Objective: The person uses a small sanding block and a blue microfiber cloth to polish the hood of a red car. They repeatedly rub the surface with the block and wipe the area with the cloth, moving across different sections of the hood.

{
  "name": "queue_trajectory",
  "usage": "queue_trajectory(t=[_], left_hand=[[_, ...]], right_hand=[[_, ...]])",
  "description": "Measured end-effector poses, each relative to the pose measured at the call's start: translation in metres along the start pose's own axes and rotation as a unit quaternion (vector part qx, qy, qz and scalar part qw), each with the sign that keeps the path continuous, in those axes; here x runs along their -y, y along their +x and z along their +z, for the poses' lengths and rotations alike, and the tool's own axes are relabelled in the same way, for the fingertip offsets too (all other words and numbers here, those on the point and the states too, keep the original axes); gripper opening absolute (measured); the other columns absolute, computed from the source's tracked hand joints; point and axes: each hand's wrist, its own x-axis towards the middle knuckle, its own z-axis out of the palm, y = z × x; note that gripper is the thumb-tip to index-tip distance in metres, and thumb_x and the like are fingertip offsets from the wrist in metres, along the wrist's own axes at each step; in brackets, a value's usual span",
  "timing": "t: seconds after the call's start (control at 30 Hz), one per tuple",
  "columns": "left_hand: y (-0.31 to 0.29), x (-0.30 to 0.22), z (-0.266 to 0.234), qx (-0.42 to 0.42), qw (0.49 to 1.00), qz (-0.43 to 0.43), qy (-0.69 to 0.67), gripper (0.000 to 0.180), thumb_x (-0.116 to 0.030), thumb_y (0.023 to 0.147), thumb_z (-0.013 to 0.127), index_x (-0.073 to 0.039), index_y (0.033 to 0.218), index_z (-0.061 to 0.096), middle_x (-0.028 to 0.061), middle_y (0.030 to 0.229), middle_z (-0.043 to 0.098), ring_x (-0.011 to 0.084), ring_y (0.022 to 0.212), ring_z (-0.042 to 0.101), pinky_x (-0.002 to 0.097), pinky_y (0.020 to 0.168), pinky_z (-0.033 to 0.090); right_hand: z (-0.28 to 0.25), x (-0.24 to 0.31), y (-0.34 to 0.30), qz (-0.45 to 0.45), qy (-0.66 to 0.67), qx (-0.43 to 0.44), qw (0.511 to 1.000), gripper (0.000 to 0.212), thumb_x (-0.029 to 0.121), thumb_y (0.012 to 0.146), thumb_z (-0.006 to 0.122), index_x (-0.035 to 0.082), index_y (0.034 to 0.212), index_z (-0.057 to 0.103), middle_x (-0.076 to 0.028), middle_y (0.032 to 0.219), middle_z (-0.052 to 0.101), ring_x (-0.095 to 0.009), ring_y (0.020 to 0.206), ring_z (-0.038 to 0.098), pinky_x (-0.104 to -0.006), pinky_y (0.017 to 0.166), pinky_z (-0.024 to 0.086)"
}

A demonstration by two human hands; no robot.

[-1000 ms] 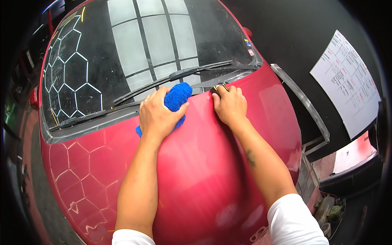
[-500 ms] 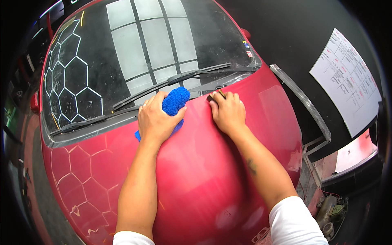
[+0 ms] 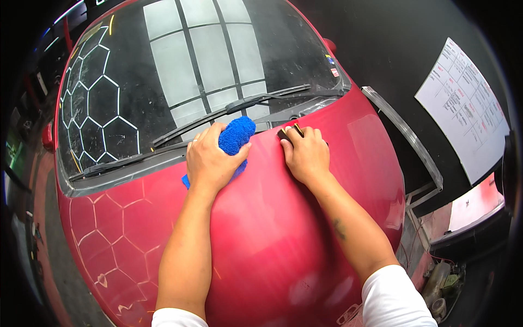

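Observation:
Bunched in my left hand (image 3: 210, 158) is a blue microfiber cloth (image 3: 237, 134), resting on the red car hood (image 3: 256, 218) close to the windshield's lower edge. A loose corner of it pokes out beside my wrist. My right hand (image 3: 308, 155) grips a small dark block with a yellowish edge (image 3: 294, 131), pressed to the hood a little to the right of the cloth. My fingers cover most of that block, so its exact kind is hard to tell. Both hands are near the hood's rear edge.
Beyond my hands, black wipers (image 3: 234, 108) lie across the base of the windshield (image 3: 207, 60). To the right stand a metal rail (image 3: 406, 133) and a white sheet with a table on it (image 3: 463, 109) against a dark wall. Machinery (image 3: 438, 289) sits at lower right.
The whole view has shifted very slightly. Slightly more of the block's yellowish edge shows between my right fingers. My left hand keeps its hold on the cloth.

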Motion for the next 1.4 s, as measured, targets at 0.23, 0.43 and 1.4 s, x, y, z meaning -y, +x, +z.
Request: queue_trajectory(t=[0.23,0.43,1.4], left_hand=[[-0.001,0.001,0.001,0.008,1.0,0.002,-0.001,0.059,-0.047,0.084,0.101,-0.006,0.121,0.081,0.0178,0.116,0.086,0.0415,0.11,0.08,0.0544,0.1,0.062],[-0.003,0.003,0.001,0.014,1.0,0.002,0.008,0.057,-0.046,0.083,0.102,-0.006,0.119,0.081,0.018,0.115,0.085,0.0414,0.107,0.08,0.0535,0.099,0.062],[-0.004,0.002,0.007,0.002,0.999,0.012,0.039,0.056,-0.043,0.082,0.102,-0.007,0.12,0.08,0.0144,0.118,0.084,0.0386,0.114,0.078,0.0524,0.104,0.059]], right_hand=[[-0.008,0.006,0.002,0.025,-0.012,0.017,0.999,0.031,0.04,0.111,0.079,0.021,0.135,0.083,-0.019,0.122,0.076,-0.042,0.116,0.073,-0.0575,0.093,0.063],[-0.009,-0.005,0.02,0.034,-0.001,0.015,0.999,0.043,0.046,0.109,0.081,0.022,0.145,0.082,-0.015,0.133,0.079,-0.039,0.128,0.073,-0.0557,0.104,0.063],[-0.025,-0.036,-0.012,-0.098,0.056,0.154,0.982,0.051,0.023,0.117,0.071,0.009,0.166,0.064,-0.016,0.162,0.069,-0.039,0.148,0.063,-0.0583,0.121,0.051]])
